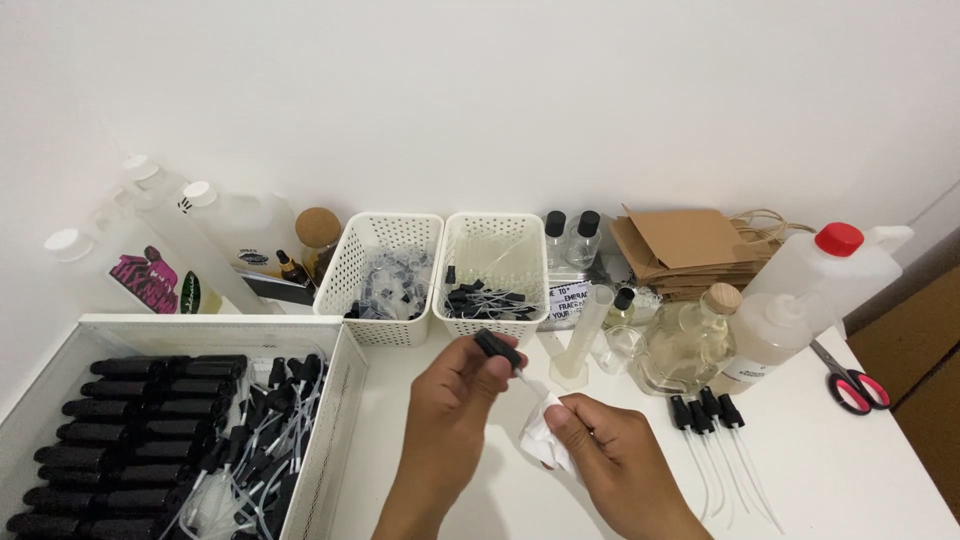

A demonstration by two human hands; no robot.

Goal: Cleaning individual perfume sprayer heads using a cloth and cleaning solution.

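My left hand [452, 405] pinches the black head of a spray pump [497, 349] between thumb and fingers, held tilted above the white table [860, 470]. The pump's thin clear tube runs down to the right into a crumpled white tissue [545, 432]. My right hand [612, 462] grips that tissue around the tube's lower end. Both hands hover over the middle of the table, just in front of two white perforated baskets.
A large white tray [345, 400] at left holds rows of black bottles and loose pumps. Two baskets [392, 262] [495, 262] of pump parts stand behind. To the right are a measuring cylinder [580, 335], glass jug [688, 345], white bottles, three loose pumps [705, 410], red scissors [852, 380].
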